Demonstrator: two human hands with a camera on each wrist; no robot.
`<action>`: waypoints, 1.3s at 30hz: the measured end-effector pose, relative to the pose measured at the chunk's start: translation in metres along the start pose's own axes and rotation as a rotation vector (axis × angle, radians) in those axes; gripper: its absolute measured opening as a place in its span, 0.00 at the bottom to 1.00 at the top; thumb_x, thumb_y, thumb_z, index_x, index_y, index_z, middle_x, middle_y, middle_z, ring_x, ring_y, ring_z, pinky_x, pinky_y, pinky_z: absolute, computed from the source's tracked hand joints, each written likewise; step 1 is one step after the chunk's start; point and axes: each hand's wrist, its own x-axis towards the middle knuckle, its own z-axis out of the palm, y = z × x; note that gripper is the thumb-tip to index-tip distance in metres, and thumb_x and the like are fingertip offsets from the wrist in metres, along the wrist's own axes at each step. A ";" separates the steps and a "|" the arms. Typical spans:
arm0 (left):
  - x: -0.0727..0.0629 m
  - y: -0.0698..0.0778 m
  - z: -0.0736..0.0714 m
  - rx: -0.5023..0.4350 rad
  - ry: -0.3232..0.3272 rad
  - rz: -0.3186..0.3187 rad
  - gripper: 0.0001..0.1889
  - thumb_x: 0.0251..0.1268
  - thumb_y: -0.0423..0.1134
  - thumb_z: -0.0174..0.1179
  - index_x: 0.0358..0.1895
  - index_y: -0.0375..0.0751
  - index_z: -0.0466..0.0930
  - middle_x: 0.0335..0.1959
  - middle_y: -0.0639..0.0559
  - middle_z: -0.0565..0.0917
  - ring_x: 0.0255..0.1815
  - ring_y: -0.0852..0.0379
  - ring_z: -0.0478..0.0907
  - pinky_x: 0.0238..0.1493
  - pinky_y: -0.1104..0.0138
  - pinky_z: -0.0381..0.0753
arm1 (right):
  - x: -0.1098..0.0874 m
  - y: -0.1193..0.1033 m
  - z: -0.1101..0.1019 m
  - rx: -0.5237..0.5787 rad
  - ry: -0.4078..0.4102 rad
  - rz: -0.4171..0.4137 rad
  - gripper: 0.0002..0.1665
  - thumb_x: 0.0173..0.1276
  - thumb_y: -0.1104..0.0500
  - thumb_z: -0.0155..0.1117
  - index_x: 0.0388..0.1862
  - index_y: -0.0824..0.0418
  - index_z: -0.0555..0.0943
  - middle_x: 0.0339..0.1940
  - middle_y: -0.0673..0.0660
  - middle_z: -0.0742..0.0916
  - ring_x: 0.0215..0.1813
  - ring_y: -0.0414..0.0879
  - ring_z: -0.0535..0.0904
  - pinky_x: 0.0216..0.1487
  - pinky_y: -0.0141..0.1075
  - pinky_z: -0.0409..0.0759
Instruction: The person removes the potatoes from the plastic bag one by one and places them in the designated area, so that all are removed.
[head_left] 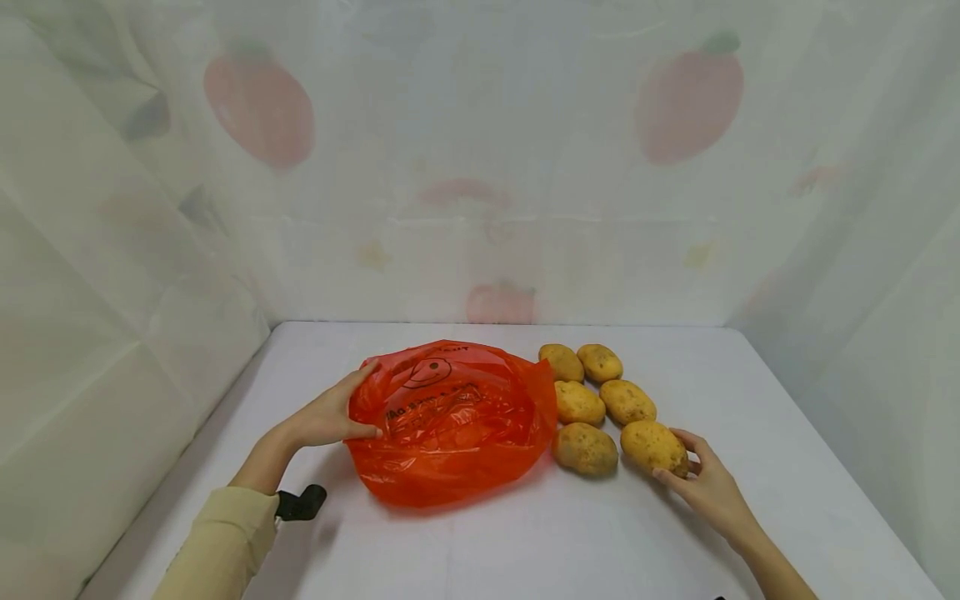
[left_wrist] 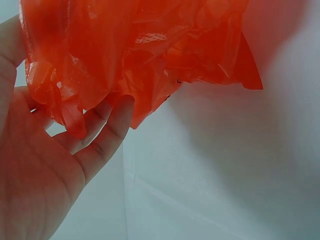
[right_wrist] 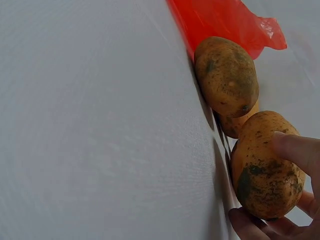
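A red plastic bag (head_left: 450,425) with dark print lies spread on the table, its mouth facing the near side. My left hand (head_left: 330,415) grips the bag's left edge, thumb in front and fingers behind; the left wrist view shows crumpled red film (left_wrist: 100,55) between them. To the right, my right hand (head_left: 708,483) holds a potato (head_left: 654,447), the nearest right one of a group. Its thumb presses on the dark-spotted skin of that potato (right_wrist: 267,170) in the right wrist view, with fingers around the far side. Left of it sits another potato (head_left: 585,450), close by the bag.
More potatoes stand behind: one potato (head_left: 628,402) in the right column, a potato (head_left: 579,403) partly behind the bag's edge, and two at the back, including a potato (head_left: 600,363). A white table (head_left: 525,542) is bordered by pale fabric walls (head_left: 480,125) at the back and sides.
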 end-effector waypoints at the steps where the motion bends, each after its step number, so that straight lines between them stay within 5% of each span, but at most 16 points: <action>1: 0.000 0.000 0.000 0.000 0.000 0.001 0.57 0.44 0.50 0.71 0.74 0.50 0.40 0.72 0.39 0.49 0.70 0.36 0.49 0.61 0.41 0.60 | 0.000 0.000 0.000 -0.004 -0.002 0.006 0.47 0.57 0.45 0.67 0.69 0.61 0.56 0.64 0.69 0.65 0.58 0.71 0.69 0.46 0.45 0.80; 13: 0.001 -0.001 0.000 -0.005 0.000 0.005 0.57 0.43 0.51 0.72 0.74 0.51 0.40 0.72 0.39 0.49 0.70 0.37 0.50 0.60 0.43 0.64 | 0.001 -0.002 0.003 -0.065 0.002 0.025 0.48 0.56 0.44 0.67 0.67 0.64 0.57 0.63 0.71 0.67 0.57 0.68 0.70 0.49 0.51 0.77; 39: -0.001 0.000 0.001 -0.002 -0.001 -0.001 0.57 0.45 0.50 0.71 0.74 0.49 0.40 0.72 0.38 0.49 0.70 0.37 0.50 0.61 0.43 0.63 | 0.006 -0.003 0.009 -0.159 0.040 -0.113 0.43 0.59 0.51 0.67 0.64 0.70 0.60 0.58 0.75 0.71 0.54 0.68 0.72 0.50 0.57 0.74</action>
